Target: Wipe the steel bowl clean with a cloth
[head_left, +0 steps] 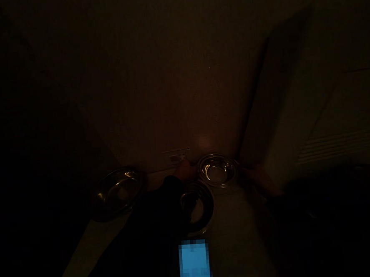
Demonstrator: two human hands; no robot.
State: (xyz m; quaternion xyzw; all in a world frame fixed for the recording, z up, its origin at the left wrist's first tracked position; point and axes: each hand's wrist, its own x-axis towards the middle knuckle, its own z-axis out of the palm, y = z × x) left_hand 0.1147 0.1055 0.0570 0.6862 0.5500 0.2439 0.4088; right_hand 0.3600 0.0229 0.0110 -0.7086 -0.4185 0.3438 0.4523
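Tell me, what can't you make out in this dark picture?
Head view only:
- Left hand and right hand at the far metal bowl: darkness hides the fingers and any grip.
- Bowl contents, also in the left bowl and near bowl: glare and gloom.
- Blue patch: blurred out.
- Room at left: black.

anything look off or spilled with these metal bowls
Nothing spilled that the dim light shows. The far bowl, held between the left hand and right hand, looks empty; the near bowl and left bowl sit upright.
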